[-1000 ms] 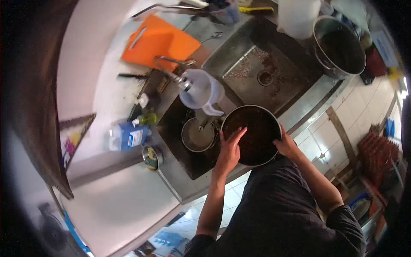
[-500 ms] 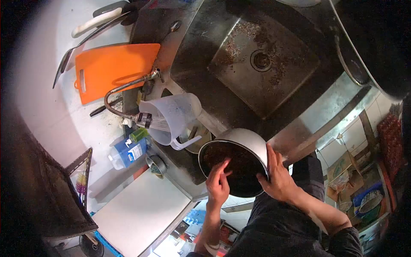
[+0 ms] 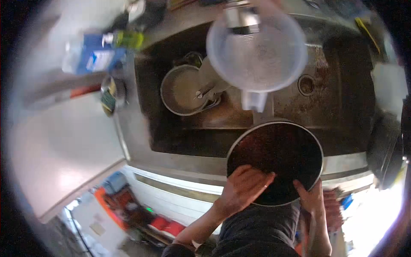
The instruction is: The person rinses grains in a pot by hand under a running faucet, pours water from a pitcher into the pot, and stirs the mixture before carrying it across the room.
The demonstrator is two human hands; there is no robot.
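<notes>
A round pot point(image 3: 274, 145) with a dark inside and a pale rim is tilted toward me at the sink's front edge. My right hand point(image 3: 311, 198) grips its right side, thumb over the rim and the other fingers behind the wall. Across the near left rim reaches my left hand point(image 3: 248, 188), its fingers stretched out over the dark inside. Whether the fingertips touch the surface is not clear. Just beyond the pot, a translucent plastic pitcher point(image 3: 295, 64) stands under the metal faucet head point(image 3: 242, 18), its handle toward me.
In the left sink basin point(image 3: 167, 139) sits a metal pot point(image 3: 163, 92) with cloudy liquid. A drain point(image 3: 306, 85) shows in the right basin. Blue point(image 3: 98, 55) and green bottles point(image 3: 130, 40), a small metal cup point(image 3: 117, 91) and a white board point(image 3: 64, 150) lie to the left.
My view has swung round, so the sink now lies straight ahead. The pot appears more face-on. My left hand has gone from raised, bent fingers to lying flatter over the pot's inside.
</notes>
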